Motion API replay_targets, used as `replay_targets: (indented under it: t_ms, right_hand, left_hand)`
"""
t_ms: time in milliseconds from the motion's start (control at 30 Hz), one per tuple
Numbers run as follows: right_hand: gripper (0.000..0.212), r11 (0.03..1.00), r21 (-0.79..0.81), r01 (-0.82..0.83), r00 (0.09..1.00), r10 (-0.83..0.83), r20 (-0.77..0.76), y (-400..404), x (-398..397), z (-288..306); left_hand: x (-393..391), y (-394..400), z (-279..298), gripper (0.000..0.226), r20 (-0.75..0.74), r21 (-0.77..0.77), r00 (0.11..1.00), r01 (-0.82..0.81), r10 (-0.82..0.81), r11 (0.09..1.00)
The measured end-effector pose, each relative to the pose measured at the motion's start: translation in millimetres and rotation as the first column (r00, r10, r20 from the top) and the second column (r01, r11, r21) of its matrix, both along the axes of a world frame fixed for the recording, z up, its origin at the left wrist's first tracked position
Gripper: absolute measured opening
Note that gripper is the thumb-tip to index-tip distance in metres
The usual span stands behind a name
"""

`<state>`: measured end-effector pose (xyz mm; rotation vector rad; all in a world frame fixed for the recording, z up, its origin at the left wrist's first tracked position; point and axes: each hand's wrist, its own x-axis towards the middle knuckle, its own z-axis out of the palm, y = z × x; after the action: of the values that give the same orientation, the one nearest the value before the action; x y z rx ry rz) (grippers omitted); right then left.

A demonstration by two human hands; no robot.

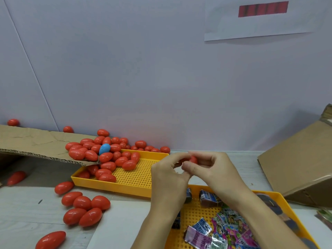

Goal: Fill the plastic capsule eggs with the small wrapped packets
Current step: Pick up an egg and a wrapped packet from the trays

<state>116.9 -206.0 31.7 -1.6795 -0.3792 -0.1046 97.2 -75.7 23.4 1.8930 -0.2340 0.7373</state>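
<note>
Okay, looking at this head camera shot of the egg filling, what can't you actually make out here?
- Red egg held between both hands: left hand and right hand cover most of it, so open or closed, filled or empty, cannot be told.
- Packets in the near yellow tray: print too blurred to read; forearms and the bottom edge hide some.
- Wall paper: cut off by the top edge.

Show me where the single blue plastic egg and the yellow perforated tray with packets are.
Blue plastic egg (pixel 104 148): head view, middle of its shell.
Yellow perforated tray with packets (pixel 199 213): head view, bare perforated floor.
</note>
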Motion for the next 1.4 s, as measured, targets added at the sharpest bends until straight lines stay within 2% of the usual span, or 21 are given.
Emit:
replay_targets:
  t_ms: [100, 133, 200, 267, 400, 667, 767, 833, 867, 967, 1100, 1267, 1400]
  right_hand:
    - [0.021, 0.999, 0.004, -0.039, 0.999, 0.039, -0.013, -1.6, -0.5, 0.2]
    - [0.019, 0.998, 0.044, -0.044, 0.999, 0.045, -0.027, -3.2, 0.4, 0.2]
    - [0.018, 0.986, 0.156, -0.057, 0.995, 0.068, -0.07, -8.7, 3.4, -1.3]
    - [0.026, 0.958, 0.272, -0.094, 0.986, 0.128, -0.11, -13.9, 5.0, -2.1]
    - [0.022, 0.933, 0.316, -0.174, 0.973, 0.212, -0.091, -10.6, 3.4, -2.4]
    - [0.017, 0.94, 0.332, -0.081, 0.985, 0.126, -0.116, -4.4, 5.5, -7.8]
    - [0.036, 0.965, 0.262, -0.001, 0.997, 0.021, -0.075, -3.5, 4.6, -7.8]
    - [0.049, 0.984, 0.163, 0.066, 0.998, -0.065, -0.012, -3.5, 3.0, -4.5]
    - [0.053, 0.988, 0.125, 0.095, 0.995, -0.099, 0.022, -3.5, 2.1, -2.7]
    - [0.056, 0.989, 0.004, 0.146, 0.98, -0.145, 0.138, -3.0, -0.1, 1.8]
    - [0.061, 0.978, -0.161, 0.131, 0.967, -0.09, 0.239, 1.0, -4.2, 4.7]
    - [0.08, 0.955, -0.273, 0.117, 0.961, -0.039, 0.275, -1.2, -3.3, 8.5]
    - [0.064, 0.959, -0.268, 0.098, 0.966, -0.027, 0.255, -6.6, -2.0, 9.9]
  left_hand:
    - [-0.2, -0.5, 0.5, 0.03, -0.036, 0.072, 0.999, 0.01, -0.007, 0.997]
    - [-0.1, 0.1, 1.2, 0.032, -0.08, 0.043, 0.995, 0.055, -0.051, 0.998]
    - [-1.1, 2.1, 3.8, 0.037, -0.166, -0.113, 0.961, 0.203, -0.22, 0.973]
    - [-3.0, 3.8, 6.6, 0.036, -0.171, -0.22, 0.926, 0.298, -0.337, 0.929]
    - [-3.8, 4.0, 10.1, 0.033, -0.12, -0.158, 0.955, 0.253, -0.273, 0.954]
    - [-2.6, 1.6, 7.1, 0.04, -0.126, -0.139, 0.978, 0.148, -0.166, 0.979]
    - [-1.1, 1.8, 7.5, 0.038, -0.142, -0.224, 0.964, 0.188, -0.223, 0.956]
    - [-0.9, 0.5, 8.1, 0.032, -0.157, -0.379, 0.927, 0.262, -0.341, 0.888]
    - [0.1, -0.5, 7.7, 0.028, -0.153, -0.489, 0.904, 0.281, -0.399, 0.825]
    - [5.4, -0.8, 8.5, 0.015, -0.165, -0.719, 0.876, 0.207, -0.452, 0.664]
    - [6.2, -3.0, 7.4, 0.026, -0.21, -0.78, 0.789, 0.22, -0.578, 0.585]
    - [6.0, -0.9, 8.2, 0.024, -0.176, -0.879, 0.777, 0.153, -0.604, 0.452]
    - [4.9, 0.4, 8.7, 0.025, -0.161, -0.908, 0.759, 0.136, -0.631, 0.396]
